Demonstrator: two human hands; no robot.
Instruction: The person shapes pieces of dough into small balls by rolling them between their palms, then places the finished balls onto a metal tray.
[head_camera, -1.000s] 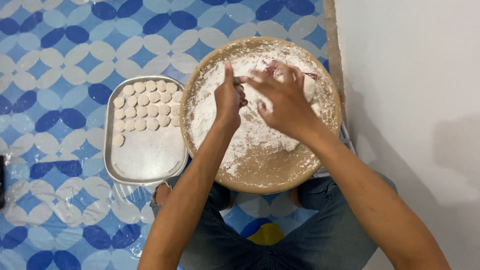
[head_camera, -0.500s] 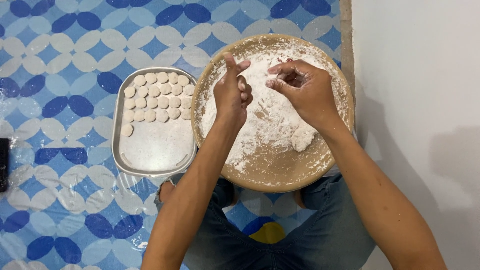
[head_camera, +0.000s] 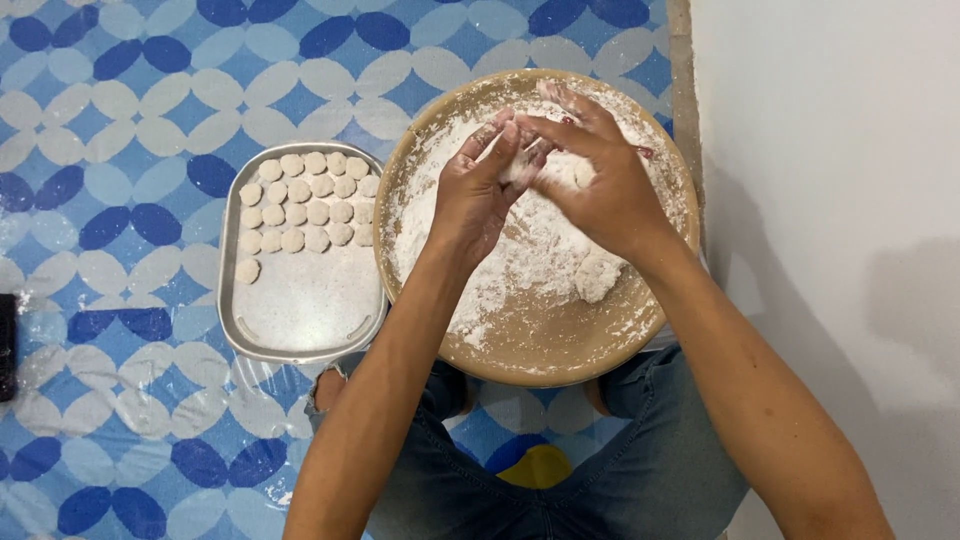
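Above the floured round tray, both hands' fingers, left hand and right hand, are closing around a dough piece, with the metal tray lying at nine o'clock.

Bare forearms — ripped blue jeans

Blue-white petal-pattern mat — tan bowl, white flour, silver tray.

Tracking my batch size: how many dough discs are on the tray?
23, roughly: the dough discs sit in four rows across the far end of the tray, one alone below at left; none look hidden.
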